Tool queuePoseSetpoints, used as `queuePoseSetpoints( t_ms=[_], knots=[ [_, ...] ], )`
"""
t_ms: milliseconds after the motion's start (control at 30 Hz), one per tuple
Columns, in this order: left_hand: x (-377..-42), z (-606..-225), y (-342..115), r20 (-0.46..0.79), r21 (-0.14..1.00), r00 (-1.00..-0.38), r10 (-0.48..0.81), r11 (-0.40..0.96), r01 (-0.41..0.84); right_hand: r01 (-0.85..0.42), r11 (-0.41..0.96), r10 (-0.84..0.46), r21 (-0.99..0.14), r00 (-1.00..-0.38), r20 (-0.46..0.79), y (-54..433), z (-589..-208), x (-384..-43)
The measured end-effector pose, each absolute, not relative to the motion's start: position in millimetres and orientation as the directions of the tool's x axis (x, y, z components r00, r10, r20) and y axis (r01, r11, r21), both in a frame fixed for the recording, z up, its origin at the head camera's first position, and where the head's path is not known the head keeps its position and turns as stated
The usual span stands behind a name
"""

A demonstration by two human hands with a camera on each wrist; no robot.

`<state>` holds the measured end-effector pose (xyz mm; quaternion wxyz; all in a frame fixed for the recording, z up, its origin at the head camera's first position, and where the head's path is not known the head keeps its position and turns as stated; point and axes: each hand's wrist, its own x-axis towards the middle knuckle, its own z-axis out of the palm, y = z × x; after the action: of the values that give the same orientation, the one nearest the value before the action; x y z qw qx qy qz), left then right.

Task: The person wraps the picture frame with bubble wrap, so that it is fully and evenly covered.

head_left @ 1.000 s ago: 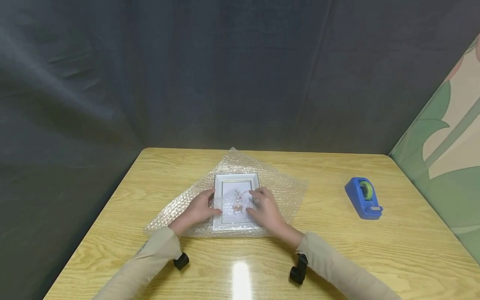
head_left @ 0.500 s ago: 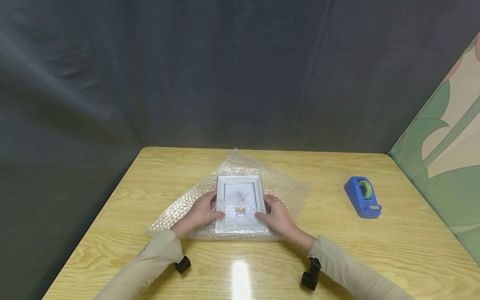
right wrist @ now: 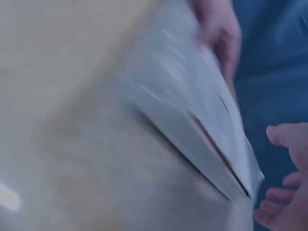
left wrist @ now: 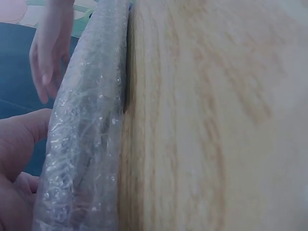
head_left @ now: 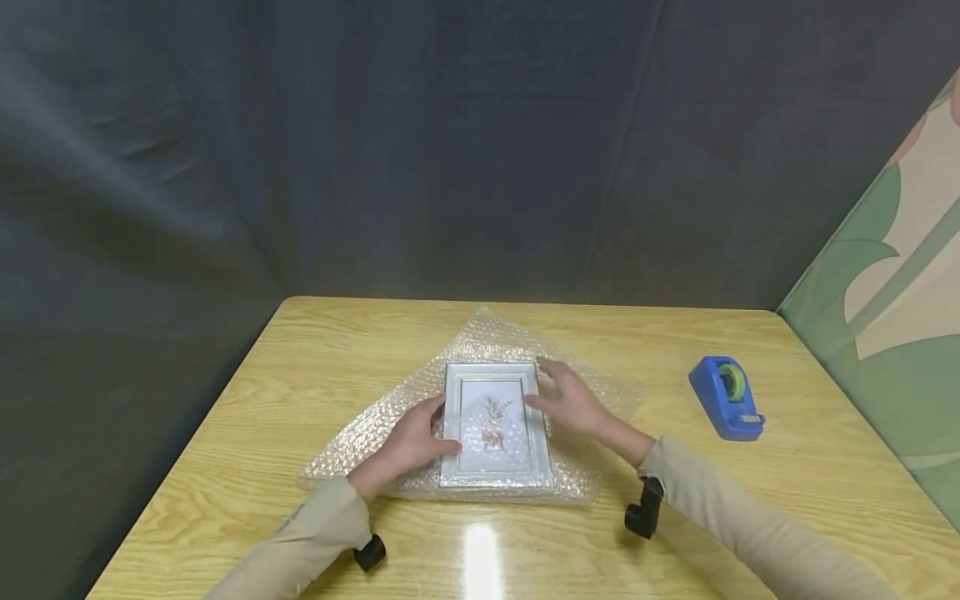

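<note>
A white picture frame (head_left: 538, 437) with a floral print lies on a sheet of bubble wrap (head_left: 360, 437), whose lower part is folded over the print. My left hand (head_left: 411, 437) grips the frame's left side through the wrap, thumb on the front and fingers at the edge. Beside the upper right edge is my right hand (head_left: 576, 402), fingers extended and thumb at the frame's border. From the right wrist, the right hand (right wrist: 288, 187) shows spread fingers just off the wrapped frame. Bubble wrap (left wrist: 86, 125) covers the near edge in the left wrist view.
On the right of the wooden table (head_left: 600, 542) stands a blue tape dispenser (head_left: 716, 400) with a green roll. A dark curtain (head_left: 480, 150) hangs behind the table, and a patterned panel (head_left: 900, 300) borders it at right.
The frame and bubble wrap have shifted right and nearer the person. My right hand has let go of the frame's right side and moved up along it. The left keeps its grip.
</note>
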<state>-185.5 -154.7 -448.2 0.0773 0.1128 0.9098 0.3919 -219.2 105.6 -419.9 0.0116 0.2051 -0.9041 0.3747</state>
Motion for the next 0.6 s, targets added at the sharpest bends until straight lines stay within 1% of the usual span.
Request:
queuePoseSetpoints(
  t_ms=[167,300,433,533,600],
  knots=[
    [-185.9,-449.6,-155.9,-0.057,0.736,-0.962,0.267,0.662,0.14,-0.338,0.624,-0.359,-0.704,-0.925,0.127,111.9,-412.4,-264.1],
    [-186.6,-449.7,-156.1,-0.05,0.741,-0.96,0.276,0.654,0.15,-0.333,0.642,-0.378,-0.691,-0.921,0.092,116.2,-420.6,-293.0],
    [-186.3,-448.7,-156.3,-0.037,0.742,-0.961,0.274,0.651,0.157,-0.295,0.646,-0.37,-0.704,-0.928,0.049,119.4,-432.0,-313.3],
    [-186.1,-448.7,-156.7,-0.034,0.734,-0.96,0.279,0.659,0.165,-0.26,0.644,-0.352,-0.719,-0.936,0.023,120.1,-439.4,-322.4],
    [-186.1,-448.8,-157.2,-0.037,0.73,-0.96,0.278,0.663,0.164,-0.27,0.639,-0.363,-0.72,-0.931,0.027,118.9,-442.9,-326.3]
  ],
)
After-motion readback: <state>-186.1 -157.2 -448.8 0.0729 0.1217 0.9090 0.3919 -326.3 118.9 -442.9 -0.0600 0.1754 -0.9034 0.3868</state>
